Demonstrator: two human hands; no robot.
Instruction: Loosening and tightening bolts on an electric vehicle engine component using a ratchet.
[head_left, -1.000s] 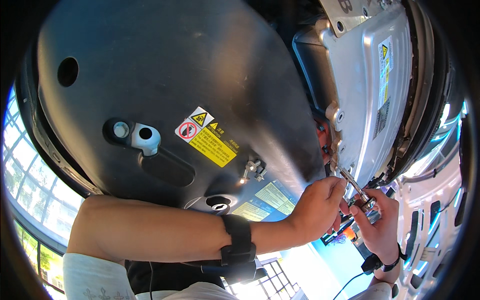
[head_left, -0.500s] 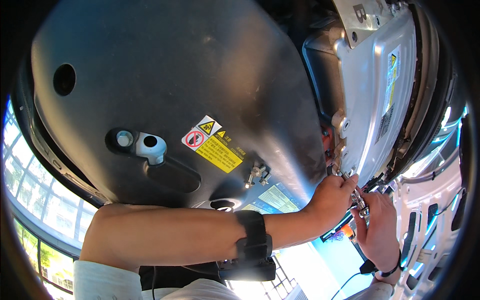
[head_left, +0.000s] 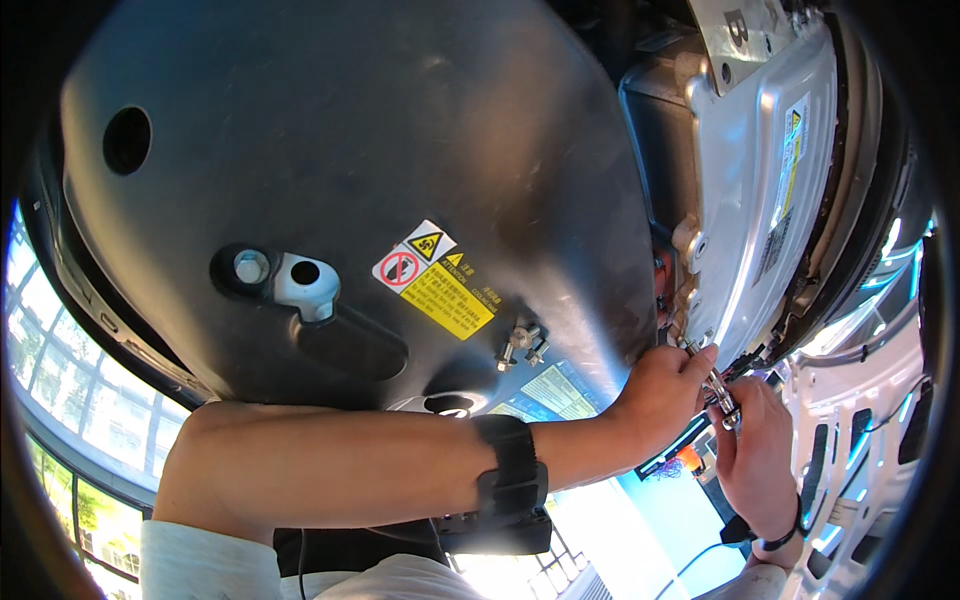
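A shiny metal ratchet wrench (head_left: pixel 724 395) with a slim extension points up and left toward the edge of a silver metal housing (head_left: pixel 745 220). My left hand (head_left: pixel 660 388) is closed around the upper part of the tool, its thumb lying along the shaft. Below it, my right hand (head_left: pixel 755 440) grips the lower end near the round head, fingers partly hidden. Where the tool's tip meets the housing cannot be made out clearly. Several loose bolts (head_left: pixel 522 343) lie in a small heap on a large black plastic cover (head_left: pixel 400 150), left of my hands.
A yellow and white warning label (head_left: pixel 435 280) is stuck on the cover. Left of it, a recess holds a bolt head (head_left: pixel 250 266) and a pale bracket (head_left: pixel 306 285). At the right stands a white perforated body panel (head_left: pixel 850 450). Black cables and hoses run along the housing's right edge.
The view has shifted slightly, so the cover and housing sit a little further right. Around the wrench's lower end my right hand has turned slightly; both hands keep their grip.
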